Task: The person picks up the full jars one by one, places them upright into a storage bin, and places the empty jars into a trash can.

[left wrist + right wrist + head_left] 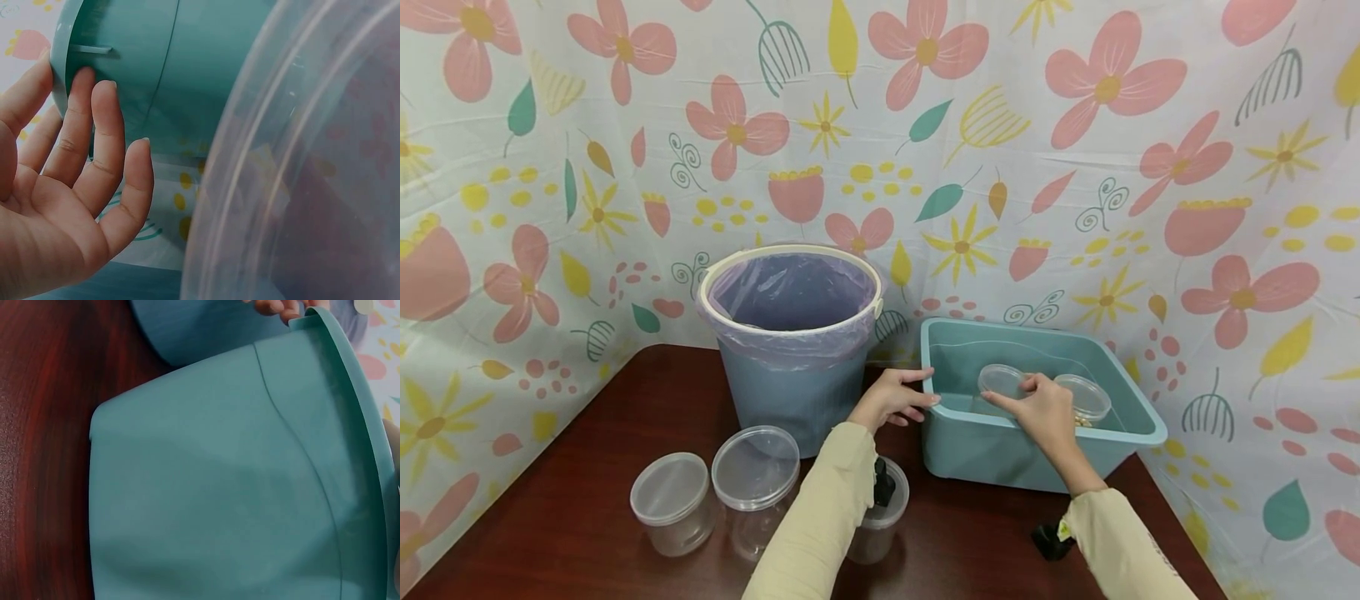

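A teal plastic bin [1000,454] stands on the right of the table. My left hand [891,402] holds the rim at its left corner; in the left wrist view, the left hand [81,194] has fingers on both sides of that rim. My right hand [1047,417] reaches over the front wall and grips a clear lidded jar [1002,380] inside the bin, thumb on the near side. Beside it in the bin sits another clear jar [1084,396] with small tan pieces showing under its lid. In the right wrist view the bin's wall [212,469] hides most of the right hand.
A blue waste bin [797,392] with a purple liner stands left of the teal bin. Three clear lidded jars stand in front of it: a short one [672,500], a taller one [756,479] and one [883,508] partly behind my left forearm. A flowered cloth [880,167] hangs behind.
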`<action>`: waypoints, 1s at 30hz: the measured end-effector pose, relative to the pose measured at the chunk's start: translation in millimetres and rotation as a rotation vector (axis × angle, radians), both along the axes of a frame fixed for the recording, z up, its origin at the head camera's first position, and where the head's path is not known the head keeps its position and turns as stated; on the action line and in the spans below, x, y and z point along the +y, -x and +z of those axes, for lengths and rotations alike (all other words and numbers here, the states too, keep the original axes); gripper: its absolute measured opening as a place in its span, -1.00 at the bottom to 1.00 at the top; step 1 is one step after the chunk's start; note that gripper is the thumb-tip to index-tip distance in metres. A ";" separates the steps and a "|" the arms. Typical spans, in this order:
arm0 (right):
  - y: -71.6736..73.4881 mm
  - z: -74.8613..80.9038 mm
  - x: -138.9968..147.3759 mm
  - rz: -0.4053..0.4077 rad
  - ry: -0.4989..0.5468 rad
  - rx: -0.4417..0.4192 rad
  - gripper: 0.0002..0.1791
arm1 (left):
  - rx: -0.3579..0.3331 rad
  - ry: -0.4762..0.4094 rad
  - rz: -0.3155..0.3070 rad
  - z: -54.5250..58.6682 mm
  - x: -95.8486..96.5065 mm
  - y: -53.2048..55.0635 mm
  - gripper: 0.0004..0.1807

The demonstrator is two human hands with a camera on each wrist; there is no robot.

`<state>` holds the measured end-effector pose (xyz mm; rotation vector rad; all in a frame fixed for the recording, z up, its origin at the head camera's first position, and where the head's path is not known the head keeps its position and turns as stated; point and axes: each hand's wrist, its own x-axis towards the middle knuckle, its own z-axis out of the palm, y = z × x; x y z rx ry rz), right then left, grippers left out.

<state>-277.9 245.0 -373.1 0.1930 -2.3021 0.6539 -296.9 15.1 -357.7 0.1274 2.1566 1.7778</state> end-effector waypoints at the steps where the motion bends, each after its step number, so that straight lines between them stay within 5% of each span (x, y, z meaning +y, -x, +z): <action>1: -0.3 0.3 0.0 -0.004 -0.003 -0.009 -0.50 | 0.000 0.002 -0.001 0.1 0.0 0.2 -0.42; 17: -12.7 2.9 4.8 0.086 -0.083 -0.108 -0.33 | 0.027 0.040 -0.020 3.2 1.4 -0.5 -0.40; 30: -12.4 0.3 6.0 0.174 -0.024 0.048 -0.59 | 0.112 0.142 -0.074 4.9 0.3 -1.2 -0.40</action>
